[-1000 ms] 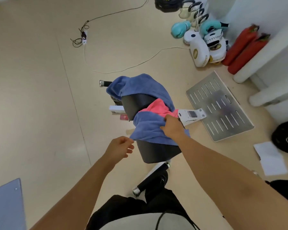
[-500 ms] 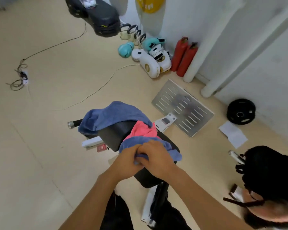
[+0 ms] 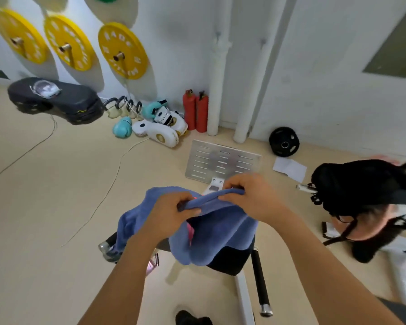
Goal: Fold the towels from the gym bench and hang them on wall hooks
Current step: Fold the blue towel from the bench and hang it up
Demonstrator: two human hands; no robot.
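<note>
Hands, two: left hand, right hand grip one blue towel.

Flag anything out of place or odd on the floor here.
A white cable trails loose across the open floor. A black weight plate lies flat by the wall, while yellow plates hang on pegs.
</note>
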